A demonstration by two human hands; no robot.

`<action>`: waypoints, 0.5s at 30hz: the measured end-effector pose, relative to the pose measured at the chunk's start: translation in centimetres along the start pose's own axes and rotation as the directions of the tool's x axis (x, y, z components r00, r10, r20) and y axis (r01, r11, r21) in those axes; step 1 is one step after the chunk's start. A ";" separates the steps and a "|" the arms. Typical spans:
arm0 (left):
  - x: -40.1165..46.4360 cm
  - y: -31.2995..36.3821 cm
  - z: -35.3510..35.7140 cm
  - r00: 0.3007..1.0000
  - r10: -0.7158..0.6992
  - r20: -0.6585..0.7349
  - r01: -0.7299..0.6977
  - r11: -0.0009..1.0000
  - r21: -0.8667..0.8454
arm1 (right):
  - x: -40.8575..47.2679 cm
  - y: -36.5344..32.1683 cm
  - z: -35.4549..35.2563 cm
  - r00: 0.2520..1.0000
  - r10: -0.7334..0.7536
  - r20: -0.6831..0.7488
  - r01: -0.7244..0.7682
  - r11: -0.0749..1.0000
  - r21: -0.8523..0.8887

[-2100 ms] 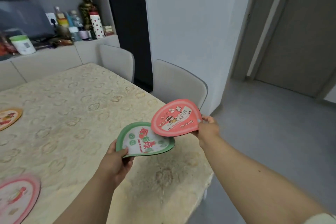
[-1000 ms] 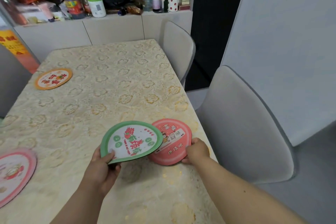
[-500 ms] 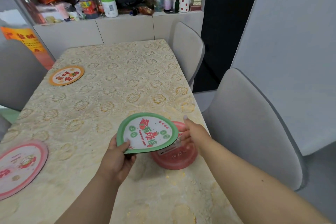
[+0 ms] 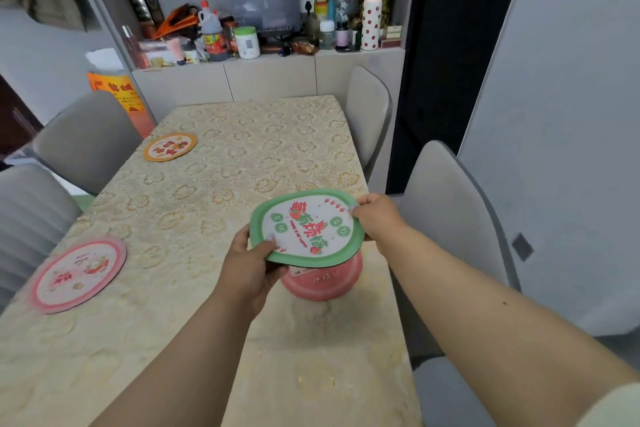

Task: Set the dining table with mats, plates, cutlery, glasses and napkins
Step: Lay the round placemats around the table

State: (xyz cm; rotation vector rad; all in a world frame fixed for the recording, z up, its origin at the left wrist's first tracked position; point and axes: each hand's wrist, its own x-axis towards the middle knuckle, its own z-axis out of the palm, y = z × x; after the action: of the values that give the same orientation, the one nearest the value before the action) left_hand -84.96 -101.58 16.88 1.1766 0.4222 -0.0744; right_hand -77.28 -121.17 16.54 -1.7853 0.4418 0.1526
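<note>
Long table [image 4: 221, 204] with a beige flowery cloth, grey chairs [image 4: 446, 218] tucked in both sides, cluttered counter [image 4: 270, 55] at the far end. Both hands hold the green mat [image 4: 306, 229] above the table's right edge: left hand [image 4: 251, 262] pinching the near rim, right hand [image 4: 375, 217] the far rim. A red mat [image 4: 323, 282] lies right under it; pink mat [image 4: 79, 274] and orange mat [image 4: 169, 146] sit along the left.

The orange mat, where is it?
In the head view the orange mat lies flat on the far left part of the table, by the grey chair on that side and beyond the pink mat.
</note>
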 end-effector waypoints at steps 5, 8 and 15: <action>-4.9 -1.0 2.3 0.999 0.041 0.022 -0.038 0.995 -0.089 | -4.3 0.7 -3.8 0.998 -0.044 -0.036 0.047 0.995 0.085; -7.1 -2.1 3.5 0.998 0.053 -0.024 -0.055 0.994 -0.095 | -6.5 1.0 -5.8 0.997 -0.072 -0.012 0.072 0.992 0.100; -8.8 -4.2 7.3 0.994 0.040 -0.097 -0.059 0.979 -0.193 | -6.4 1.2 -10.6 0.972 -0.233 0.039 0.234 0.972 -0.032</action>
State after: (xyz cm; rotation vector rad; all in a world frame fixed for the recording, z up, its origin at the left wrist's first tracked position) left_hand -92.11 -111.30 18.60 0.9983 0.4709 0.0643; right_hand -84.97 -130.13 20.34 -1.8523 0.2020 0.0267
